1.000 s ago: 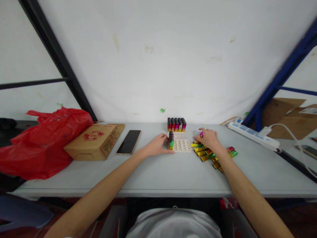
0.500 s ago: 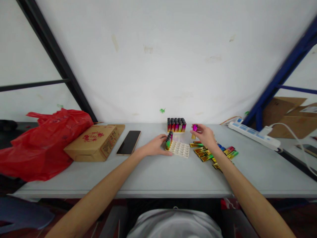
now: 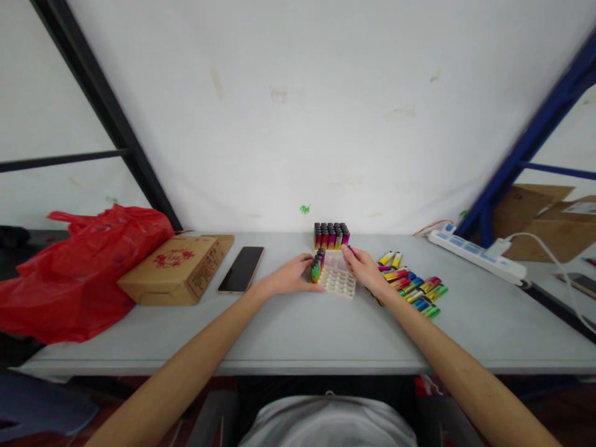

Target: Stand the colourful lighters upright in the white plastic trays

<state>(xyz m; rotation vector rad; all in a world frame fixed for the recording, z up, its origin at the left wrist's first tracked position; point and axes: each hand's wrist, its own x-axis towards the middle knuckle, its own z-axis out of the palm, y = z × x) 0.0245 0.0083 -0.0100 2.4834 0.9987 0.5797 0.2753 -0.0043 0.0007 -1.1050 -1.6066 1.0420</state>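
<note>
My left hand grips the left end of a white slotted tray, thumb at the near edge and fingers behind. A short row of upright gradient-coloured lighters fills the tray's left end, beside those fingers. Over the tray's far right corner, my right hand is closed in a pinch on a purple lighter, mostly hidden by the fingers. Behind the tray stands a full block of black-topped lighters. Loose colourful lighters lie in a pile to the right, partly under my right forearm.
To the left lie a phone, a cardboard box and a red plastic bag. A white power strip with a plugged-in cable lies at the right. The wall closes off the table's back edge.
My right hand has moved left and slightly down with the purple lighter, from beyond the pile to the tray's far right corner. More of the pile now shows. My left hand stays in place.
</note>
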